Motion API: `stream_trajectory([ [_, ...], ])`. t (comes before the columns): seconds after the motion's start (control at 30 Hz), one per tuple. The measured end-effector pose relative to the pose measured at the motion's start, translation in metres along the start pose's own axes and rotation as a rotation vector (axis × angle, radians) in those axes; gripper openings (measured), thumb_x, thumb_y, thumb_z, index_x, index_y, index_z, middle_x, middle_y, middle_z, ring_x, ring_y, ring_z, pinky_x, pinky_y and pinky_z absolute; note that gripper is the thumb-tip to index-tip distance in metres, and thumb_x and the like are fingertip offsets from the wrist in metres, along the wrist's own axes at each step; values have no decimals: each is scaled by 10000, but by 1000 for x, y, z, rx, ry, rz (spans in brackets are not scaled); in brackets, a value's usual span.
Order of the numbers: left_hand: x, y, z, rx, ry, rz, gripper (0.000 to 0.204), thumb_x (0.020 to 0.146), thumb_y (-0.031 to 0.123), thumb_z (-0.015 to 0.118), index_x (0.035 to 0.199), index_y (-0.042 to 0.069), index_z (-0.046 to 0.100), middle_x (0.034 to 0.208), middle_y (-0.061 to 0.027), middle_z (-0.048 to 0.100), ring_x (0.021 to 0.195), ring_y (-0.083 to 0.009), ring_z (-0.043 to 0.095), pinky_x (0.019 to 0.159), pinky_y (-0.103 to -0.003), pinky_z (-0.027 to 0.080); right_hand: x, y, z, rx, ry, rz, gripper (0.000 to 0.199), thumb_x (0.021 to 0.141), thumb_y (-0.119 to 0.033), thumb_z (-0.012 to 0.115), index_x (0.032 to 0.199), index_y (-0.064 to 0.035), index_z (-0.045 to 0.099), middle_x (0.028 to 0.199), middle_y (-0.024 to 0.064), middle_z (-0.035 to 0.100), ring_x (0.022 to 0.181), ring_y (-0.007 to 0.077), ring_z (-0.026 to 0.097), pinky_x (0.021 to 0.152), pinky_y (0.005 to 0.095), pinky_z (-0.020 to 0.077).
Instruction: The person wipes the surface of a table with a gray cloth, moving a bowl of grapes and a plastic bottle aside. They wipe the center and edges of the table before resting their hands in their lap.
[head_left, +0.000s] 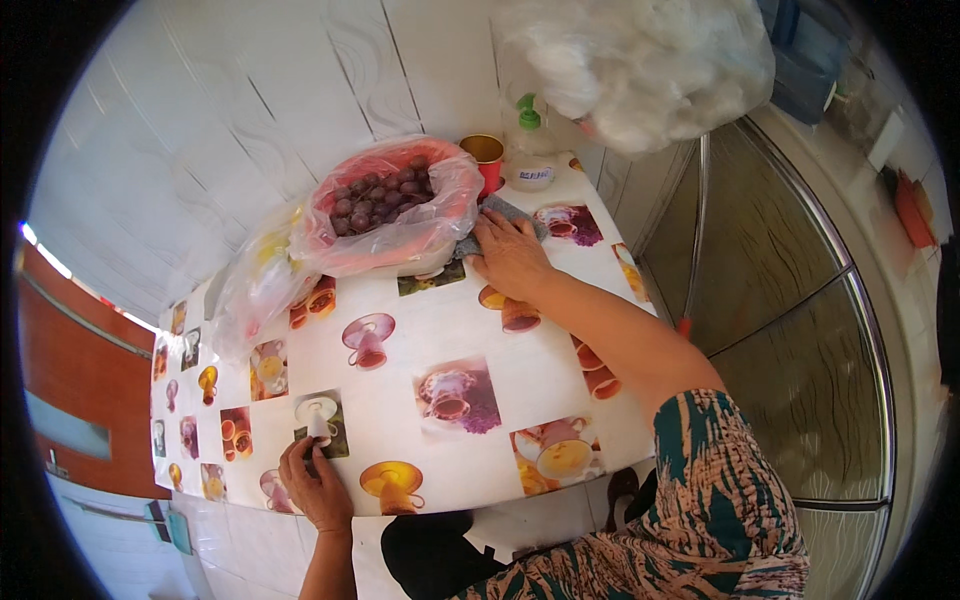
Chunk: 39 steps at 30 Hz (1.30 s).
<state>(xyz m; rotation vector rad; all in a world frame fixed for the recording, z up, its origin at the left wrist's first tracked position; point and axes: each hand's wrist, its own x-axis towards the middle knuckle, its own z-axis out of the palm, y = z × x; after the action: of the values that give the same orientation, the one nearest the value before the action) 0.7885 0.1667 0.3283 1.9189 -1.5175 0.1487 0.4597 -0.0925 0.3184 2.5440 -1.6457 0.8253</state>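
Observation:
My right hand [510,258] reaches to the back right of the table and presses down on a grey cloth [525,218], part of which shows past the fingers. Close by, to its left, stands a bowl lined with a clear plastic bag [455,195], full of dark red grapes [380,197]. My left hand [315,485] rests at the front edge of the table, fingers loosely bent on the patterned tablecloth [380,425], with nothing seen in it.
Behind the cloth are a red cup with a gold inside [483,152] and a clear pump bottle with a green top [530,150]. A plastic bag with yellow fruit [262,270] lies left of the bowl. White fluffy material [650,60] hangs at the upper right, near a glass-panelled door [780,290].

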Motion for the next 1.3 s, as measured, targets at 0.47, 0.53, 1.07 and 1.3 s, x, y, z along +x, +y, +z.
stream_trajectory([
  [0.47,-1,-4,1,-10,-12,-17,187,884,45,553,1066,20,590,1089,-135,579,1044,-317,534,897,-406,432,-51,95,-68,-227,-229,252,614,959,-390,415,1490,-106,293,1566,97,244,1448,249,206,1140,458,192],
  [0.53,1,-2,0,9,-37,-12,186,882,32,545,1062,11,588,1089,-138,575,1037,-317,533,904,-403,428,-43,112,-65,-202,-196,314,601,963,-368,413,1491,-109,290,1567,97,241,1449,249,202,1130,467,219],
  [1.07,2,3,1,-38,-45,-82,184,862,-15,536,1038,1,586,1103,-147,550,1034,-302,523,896,-380,429,43,200,-10,-101,-43,314,540,904,-217,490,1432,-145,403,1468,119,356,1340,333,358,1077,480,356],
  [1.3,4,8,-3,15,-80,-69,195,861,-12,529,1046,2,590,1103,-149,544,1046,-303,518,919,-382,421,58,199,-18,-102,-70,362,520,898,-211,521,1407,-167,427,1332,200,424,1186,411,490,996,486,439],
])
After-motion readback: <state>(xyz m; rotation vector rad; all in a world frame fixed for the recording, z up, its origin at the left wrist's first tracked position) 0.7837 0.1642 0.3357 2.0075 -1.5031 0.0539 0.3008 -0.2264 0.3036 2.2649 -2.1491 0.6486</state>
